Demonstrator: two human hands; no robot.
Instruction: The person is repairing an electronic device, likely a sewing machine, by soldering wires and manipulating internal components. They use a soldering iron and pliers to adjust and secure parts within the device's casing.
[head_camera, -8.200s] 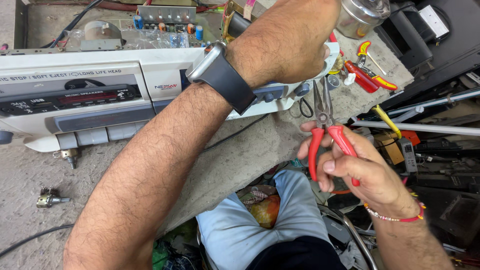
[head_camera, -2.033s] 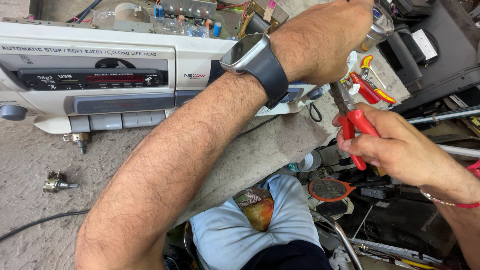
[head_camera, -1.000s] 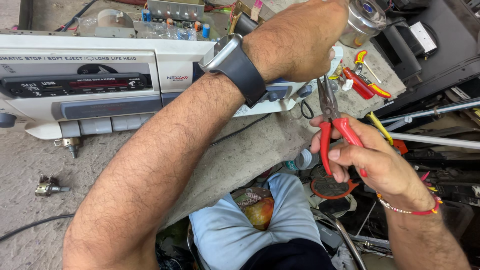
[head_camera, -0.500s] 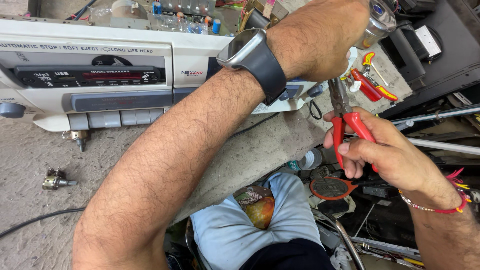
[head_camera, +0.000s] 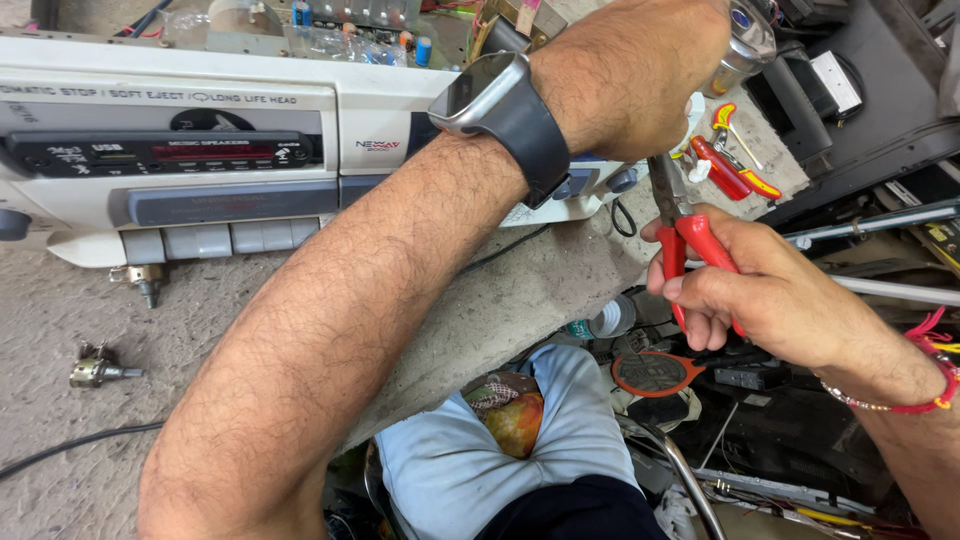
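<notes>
Red-handled pliers (head_camera: 688, 245) point upward, their metal nose just under the left hand (head_camera: 630, 75). The right hand (head_camera: 760, 290) has its grip closed around the handles. The left hand's grip, fisted, rests on a white cassette player (head_camera: 200, 170) on the table (head_camera: 520, 310).

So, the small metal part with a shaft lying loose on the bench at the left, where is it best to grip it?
Grip the small metal part by its blocky body, pinching from above. The thin shaft points right and lies flat, so it offers little hold, and the bench around it is bare.
</notes>
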